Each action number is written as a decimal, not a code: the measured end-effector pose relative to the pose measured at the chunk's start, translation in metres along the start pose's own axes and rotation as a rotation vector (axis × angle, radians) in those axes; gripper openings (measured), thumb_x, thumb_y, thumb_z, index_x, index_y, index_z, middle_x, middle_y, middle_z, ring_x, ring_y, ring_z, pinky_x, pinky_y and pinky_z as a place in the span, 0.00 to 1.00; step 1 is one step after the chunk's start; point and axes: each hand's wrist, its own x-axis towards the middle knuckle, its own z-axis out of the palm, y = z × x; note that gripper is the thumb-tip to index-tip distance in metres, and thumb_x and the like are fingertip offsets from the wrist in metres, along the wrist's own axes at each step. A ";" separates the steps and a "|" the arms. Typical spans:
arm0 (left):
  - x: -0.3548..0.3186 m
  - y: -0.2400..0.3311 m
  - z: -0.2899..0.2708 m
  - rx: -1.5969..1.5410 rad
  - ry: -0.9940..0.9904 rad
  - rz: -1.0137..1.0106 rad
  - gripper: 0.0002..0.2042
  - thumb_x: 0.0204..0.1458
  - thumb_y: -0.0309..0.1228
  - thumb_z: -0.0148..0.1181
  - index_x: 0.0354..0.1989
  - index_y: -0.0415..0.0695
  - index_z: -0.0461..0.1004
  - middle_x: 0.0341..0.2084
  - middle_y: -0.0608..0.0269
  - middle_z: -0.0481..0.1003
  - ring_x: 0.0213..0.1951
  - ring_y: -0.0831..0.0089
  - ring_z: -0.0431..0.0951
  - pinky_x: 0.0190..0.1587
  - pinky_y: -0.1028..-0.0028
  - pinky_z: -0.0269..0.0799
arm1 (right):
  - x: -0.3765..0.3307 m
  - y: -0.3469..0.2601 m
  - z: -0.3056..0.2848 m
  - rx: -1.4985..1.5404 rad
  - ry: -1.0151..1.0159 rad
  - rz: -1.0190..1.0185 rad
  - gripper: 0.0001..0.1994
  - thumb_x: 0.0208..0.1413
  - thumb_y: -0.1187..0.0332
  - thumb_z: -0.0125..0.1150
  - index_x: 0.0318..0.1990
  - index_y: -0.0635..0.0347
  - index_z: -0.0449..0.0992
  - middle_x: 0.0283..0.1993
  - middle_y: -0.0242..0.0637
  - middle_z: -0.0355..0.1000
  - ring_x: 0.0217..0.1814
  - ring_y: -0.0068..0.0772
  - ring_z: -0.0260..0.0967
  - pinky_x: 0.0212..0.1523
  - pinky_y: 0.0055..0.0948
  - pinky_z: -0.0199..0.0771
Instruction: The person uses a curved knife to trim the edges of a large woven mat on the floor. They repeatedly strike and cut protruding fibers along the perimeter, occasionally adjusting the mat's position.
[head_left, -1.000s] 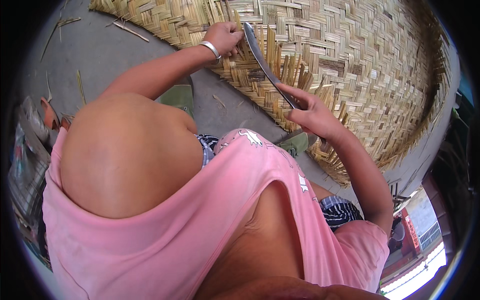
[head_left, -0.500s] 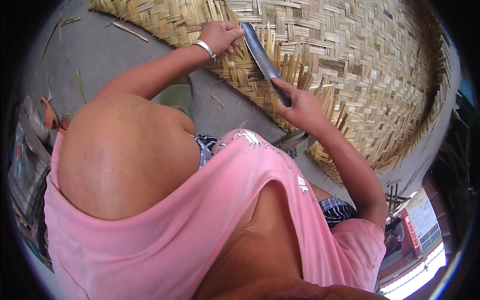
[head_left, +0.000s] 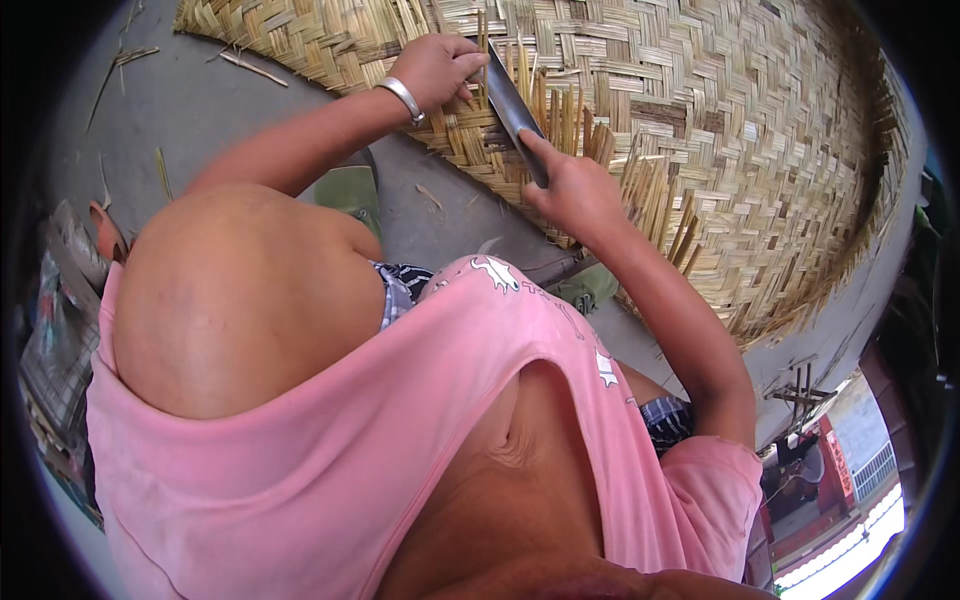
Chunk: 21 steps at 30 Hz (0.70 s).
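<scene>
A large woven mat of pale, flat split strips spreads before me, with several loose strip ends standing up along its near border. My right hand is closed round the near end of a long dark metal blade, its index finger stretched along it. The blade slants away to the left, its far part lying among the strips at the border. Close to its far end, my left hand, with a silver bangle on the wrist, pinches an upright strip between thumb and fingers.
Grey floor shows to the left, with bits of cut strip on it. Green shoes are below the mat's edge. Plastic bags and a wire basket stand at the far left. The mat curls up at the right.
The blade and my right hand have shifted slightly left and away from me. A strip now stands upright at my left fingertips, and my left hand has risen a little.
</scene>
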 end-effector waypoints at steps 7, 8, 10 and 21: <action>0.018 -0.002 -0.003 0.096 -0.020 -0.118 0.14 0.54 0.40 0.60 0.41 0.42 0.80 0.22 0.60 0.78 0.19 0.71 0.78 0.27 0.71 0.75 | 0.001 0.000 -0.001 0.018 0.027 -0.004 0.33 0.47 0.60 0.62 0.65 0.38 0.63 0.34 0.47 0.78 0.37 0.48 0.77 0.41 0.44 0.77; 0.013 0.002 -0.004 0.256 0.010 0.057 0.14 0.54 0.40 0.60 0.40 0.43 0.80 0.22 0.59 0.78 0.21 0.68 0.79 0.29 0.69 0.75 | 0.002 0.001 -0.001 0.015 0.019 0.006 0.34 0.47 0.59 0.62 0.66 0.36 0.63 0.34 0.46 0.78 0.37 0.47 0.77 0.41 0.44 0.76; 0.001 0.009 -0.003 0.569 0.069 0.406 0.14 0.54 0.42 0.59 0.40 0.45 0.80 0.23 0.58 0.79 0.25 0.63 0.80 0.33 0.66 0.75 | 0.003 0.002 -0.001 0.004 -0.002 0.025 0.35 0.47 0.56 0.63 0.67 0.32 0.61 0.33 0.44 0.78 0.37 0.45 0.77 0.41 0.43 0.76; 0.005 -0.008 -0.005 -0.537 -0.189 -0.360 0.10 0.55 0.37 0.63 0.30 0.46 0.72 0.19 0.71 0.73 0.14 0.88 0.68 0.13 0.88 0.60 | 0.004 -0.001 0.001 -0.019 -0.014 0.027 0.35 0.48 0.59 0.60 0.67 0.35 0.60 0.34 0.46 0.78 0.37 0.48 0.77 0.41 0.44 0.76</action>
